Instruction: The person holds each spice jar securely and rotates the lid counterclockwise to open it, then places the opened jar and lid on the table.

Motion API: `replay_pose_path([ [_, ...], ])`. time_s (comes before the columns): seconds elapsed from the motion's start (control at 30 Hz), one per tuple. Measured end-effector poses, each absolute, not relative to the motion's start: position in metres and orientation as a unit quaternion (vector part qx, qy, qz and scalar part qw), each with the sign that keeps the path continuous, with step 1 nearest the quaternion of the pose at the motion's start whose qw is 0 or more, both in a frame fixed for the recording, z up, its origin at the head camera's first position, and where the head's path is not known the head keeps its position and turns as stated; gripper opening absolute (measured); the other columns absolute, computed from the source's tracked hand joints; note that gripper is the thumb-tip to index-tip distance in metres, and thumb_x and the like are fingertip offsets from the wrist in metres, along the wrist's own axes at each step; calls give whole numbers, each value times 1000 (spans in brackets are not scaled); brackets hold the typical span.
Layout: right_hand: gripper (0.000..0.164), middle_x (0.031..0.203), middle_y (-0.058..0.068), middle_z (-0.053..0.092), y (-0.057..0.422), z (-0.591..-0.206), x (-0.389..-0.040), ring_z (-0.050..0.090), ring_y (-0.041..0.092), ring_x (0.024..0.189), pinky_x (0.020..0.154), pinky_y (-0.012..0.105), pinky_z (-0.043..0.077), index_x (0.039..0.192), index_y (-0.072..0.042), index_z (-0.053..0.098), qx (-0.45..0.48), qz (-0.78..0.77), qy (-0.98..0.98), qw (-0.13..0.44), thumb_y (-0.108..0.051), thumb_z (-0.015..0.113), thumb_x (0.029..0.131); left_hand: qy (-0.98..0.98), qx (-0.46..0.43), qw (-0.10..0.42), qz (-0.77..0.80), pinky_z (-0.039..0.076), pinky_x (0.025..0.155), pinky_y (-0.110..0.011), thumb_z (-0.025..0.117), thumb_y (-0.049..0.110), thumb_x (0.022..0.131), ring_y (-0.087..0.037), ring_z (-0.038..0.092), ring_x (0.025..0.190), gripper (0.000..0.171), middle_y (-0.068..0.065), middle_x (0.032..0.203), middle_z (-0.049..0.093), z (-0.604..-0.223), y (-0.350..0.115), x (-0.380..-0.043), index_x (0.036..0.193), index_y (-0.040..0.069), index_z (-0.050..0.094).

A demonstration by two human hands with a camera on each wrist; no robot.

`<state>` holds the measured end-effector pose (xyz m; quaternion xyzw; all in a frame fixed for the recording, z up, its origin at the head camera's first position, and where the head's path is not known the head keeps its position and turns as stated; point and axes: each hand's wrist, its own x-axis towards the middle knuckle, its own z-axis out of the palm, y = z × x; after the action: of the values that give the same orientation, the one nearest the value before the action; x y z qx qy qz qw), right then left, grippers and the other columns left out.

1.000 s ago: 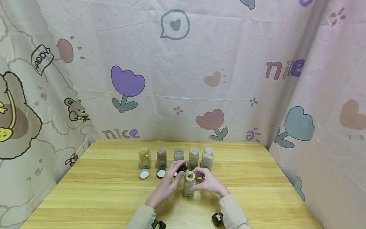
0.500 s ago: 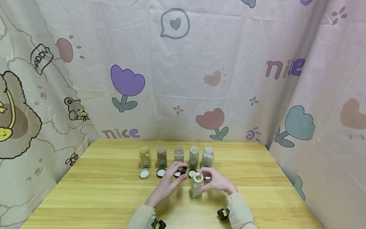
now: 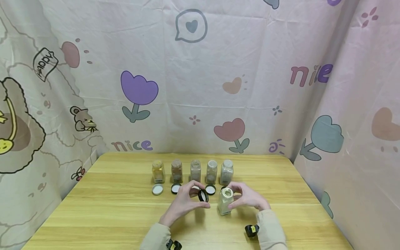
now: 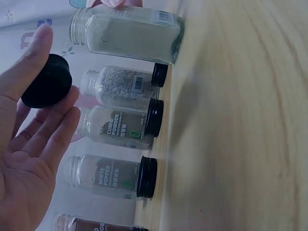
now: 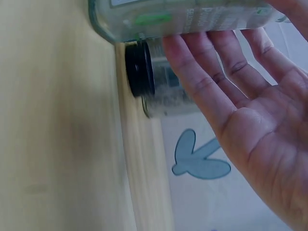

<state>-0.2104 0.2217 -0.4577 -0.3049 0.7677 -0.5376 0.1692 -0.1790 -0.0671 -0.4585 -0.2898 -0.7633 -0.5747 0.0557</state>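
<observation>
My left hand [image 3: 184,201] pinches a black screw lid [image 3: 203,195] between thumb and fingers, its pale inside turned to the right in the head view. The same lid [image 4: 48,83] shows its dark side in the left wrist view. To the right, my right hand [image 3: 248,198] grips a glass spice jar [image 3: 224,207] of pale powder, thumb on one side and fingers on the other. This jar has an uncovered mouth and leans slightly. Whether its base touches the table is unclear. A gap separates lid and jar.
Several uncapped spice jars stand in a row at the back of the wooden table [image 3: 109,205], from a yellow one [image 3: 158,173] to a grey one [image 3: 227,173]. Lids lie before them, such as a white-lined lid [image 3: 157,189]. Behind hangs a printed curtain [image 3: 193,69].
The right hand has carried the jar to the right, away from the left hand. My left hand has moved slightly nearer the body and turned the lid so its inside shows.
</observation>
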Motion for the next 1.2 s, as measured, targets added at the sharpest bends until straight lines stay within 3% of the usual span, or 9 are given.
replay_pose_path([
  [0.13, 49, 109, -4, 68, 233, -458, -211, 64, 8, 103, 97, 26, 57, 115, 5, 60, -298, -540, 770, 165, -4, 84, 73, -775, -291, 44, -559, 58, 97, -24, 95, 19, 63, -28, 71, 106, 57, -13, 114, 69, -459, -65, -177, 108, 2, 63],
  [0.4, 51, 109, -3, 69, 257, -460, -213, 64, 8, 103, 95, 22, 56, 119, 4, 61, -260, -533, 793, 137, -6, 84, 75, -811, -317, 70, -486, 58, 101, -35, 95, 29, 61, -18, 69, 102, 58, -6, 106, 72, -463, -60, -177, 106, 8, 65],
  [0.6, 54, 113, 6, 70, 269, -458, -210, 63, 7, 104, 96, 28, 54, 123, 4, 61, -225, -526, 815, 95, -9, 85, 77, -830, -303, 60, -464, 59, 95, -34, 95, 33, 60, -13, 68, 98, 53, 4, 100, 73, -464, -60, -176, 101, 15, 67],
  [0.87, 63, 126, 29, 64, 270, -457, -211, 63, 35, 117, 100, 36, 55, 135, 10, 52, -157, -532, 831, 44, -7, 81, 81, -827, -304, 37, -472, 59, 98, -30, 96, 25, 62, -15, 69, 100, 52, 0, 103, 72, -465, -59, -174, 103, 11, 67],
  [1.0, 68, 134, 33, 57, 267, -459, -212, 57, 47, 126, 108, 49, 52, 141, 12, 45, -123, -532, 838, 14, -5, 77, 84, -832, -305, 30, -463, 59, 99, -29, 95, 23, 64, -17, 70, 102, 52, -1, 106, 72, -465, -58, -174, 105, 11, 66],
  [1.2, 71, 143, 35, 50, 263, -461, -214, 49, 51, 135, 117, 58, 40, 146, 10, 40, -74, -524, 849, -18, -3, 75, 86, -830, -303, 26, -467, 58, 99, -31, 93, 26, 67, -20, 70, 104, 53, -3, 109, 71, -464, -58, -174, 109, 9, 65],
])
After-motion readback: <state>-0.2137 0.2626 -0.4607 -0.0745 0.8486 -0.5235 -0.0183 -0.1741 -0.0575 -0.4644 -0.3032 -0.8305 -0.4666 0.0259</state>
